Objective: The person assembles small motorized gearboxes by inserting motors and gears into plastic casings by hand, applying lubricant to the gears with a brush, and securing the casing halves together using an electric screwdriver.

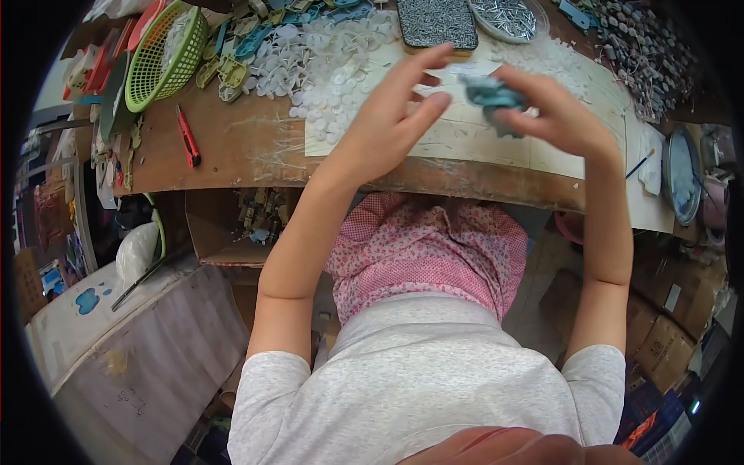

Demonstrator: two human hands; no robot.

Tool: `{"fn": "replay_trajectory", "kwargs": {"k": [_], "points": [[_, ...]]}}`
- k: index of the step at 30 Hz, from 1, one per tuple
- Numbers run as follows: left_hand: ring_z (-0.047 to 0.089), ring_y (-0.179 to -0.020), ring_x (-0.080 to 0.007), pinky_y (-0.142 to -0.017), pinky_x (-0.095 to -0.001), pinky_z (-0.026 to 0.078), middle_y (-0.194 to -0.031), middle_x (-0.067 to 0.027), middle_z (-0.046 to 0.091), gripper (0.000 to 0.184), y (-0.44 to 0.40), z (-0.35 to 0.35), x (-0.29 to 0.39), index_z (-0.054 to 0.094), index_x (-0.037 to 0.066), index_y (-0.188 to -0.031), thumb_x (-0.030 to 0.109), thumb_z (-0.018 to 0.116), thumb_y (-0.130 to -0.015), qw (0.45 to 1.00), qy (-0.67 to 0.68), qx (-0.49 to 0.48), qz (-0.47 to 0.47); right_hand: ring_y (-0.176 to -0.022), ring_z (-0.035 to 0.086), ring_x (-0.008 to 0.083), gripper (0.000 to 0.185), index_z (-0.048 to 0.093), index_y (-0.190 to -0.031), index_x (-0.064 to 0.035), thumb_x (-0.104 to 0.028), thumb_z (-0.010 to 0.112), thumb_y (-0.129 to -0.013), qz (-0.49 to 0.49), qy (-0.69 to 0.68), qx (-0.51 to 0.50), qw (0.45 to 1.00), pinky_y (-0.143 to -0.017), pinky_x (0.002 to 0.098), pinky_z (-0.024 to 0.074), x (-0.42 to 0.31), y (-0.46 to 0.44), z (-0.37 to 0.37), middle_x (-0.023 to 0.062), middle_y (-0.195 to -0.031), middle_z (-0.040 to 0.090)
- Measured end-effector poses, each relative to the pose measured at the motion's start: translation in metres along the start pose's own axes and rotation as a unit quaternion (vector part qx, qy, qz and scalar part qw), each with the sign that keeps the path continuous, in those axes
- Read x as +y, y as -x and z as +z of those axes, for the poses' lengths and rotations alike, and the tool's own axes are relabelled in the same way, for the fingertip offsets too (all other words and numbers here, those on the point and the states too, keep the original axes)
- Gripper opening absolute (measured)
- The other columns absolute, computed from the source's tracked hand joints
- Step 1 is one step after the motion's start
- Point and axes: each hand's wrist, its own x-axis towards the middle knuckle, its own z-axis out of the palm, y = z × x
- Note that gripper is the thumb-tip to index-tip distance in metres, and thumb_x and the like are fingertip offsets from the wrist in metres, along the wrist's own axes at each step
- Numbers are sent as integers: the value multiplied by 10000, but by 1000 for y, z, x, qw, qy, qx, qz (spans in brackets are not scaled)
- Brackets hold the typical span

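My right hand [552, 112] pinches a small teal plastic part [494, 94] between thumb and fingers above the pale board. The part is blurred, so its exact kind cannot be made out. To its left, my left hand [403, 112] is raised over the same board [473, 139], thumb and fingers apart, holding nothing. White plastic discs with stems [349, 74] lie heaped beside and beyond my left hand. Behind both hands are a black tray of small metal pieces [438, 23] and a round dish of metal pins [509, 17].
A green basket [167, 58] leans at the back left, near teal and yellow plastic parts [248, 35]. A red box cutter [187, 138] lies on the wooden table [263, 151]. Dark small parts [647, 54] are piled back right, with a round bluish dish [683, 177] nearer.
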Motion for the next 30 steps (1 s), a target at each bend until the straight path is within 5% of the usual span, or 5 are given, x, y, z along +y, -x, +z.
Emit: {"fn": "replay_trajectory", "kwargs": {"k": [2,7,9,21,30], "points": [[651,-875,-230,-799,-335,513,-1052,-132,671,343,-8,3,-11,605,46,-1261,121,623,-927,986,-28,-144,-78,-700,575,167,355,547,-1188,-40,-157,680,-880,12,84,-15,996,-648,299,471,2,-6,14,84,-814,602],[650,-939,-216,-777,-327,523,-1044,-86,662,240,-20,4,-19,658,56,-1119,59,654,-879,966,-236,-101,33,-784,608,217,451,512,-1246,-74,-96,719,-845,82,61,144,984,-713,353,494,5,1,32,105,-916,626],[638,-892,-272,-740,-365,526,-972,-85,636,206,-23,5,-25,669,59,-1009,42,690,-806,901,-384,-64,189,-808,613,239,457,513,-1242,-67,-104,725,-839,35,142,209,967,-736,365,500,13,7,43,118,-955,620],[630,-887,-281,-758,-390,523,-914,-77,610,142,-22,5,-30,699,68,-953,69,676,-813,918,-331,-145,165,-979,571,343,380,548,-1138,-22,-20,681,-782,88,280,269,917,-842,409,477,-11,46,65,143,-1040,591],[622,-892,-305,-761,-405,513,-931,-91,616,130,-20,3,-24,692,67,-938,54,670,-810,924,-314,-164,142,-974,595,306,331,596,-1094,-44,18,674,-779,-121,204,231,944,-867,383,499,-9,13,59,111,-1060,633]]}}
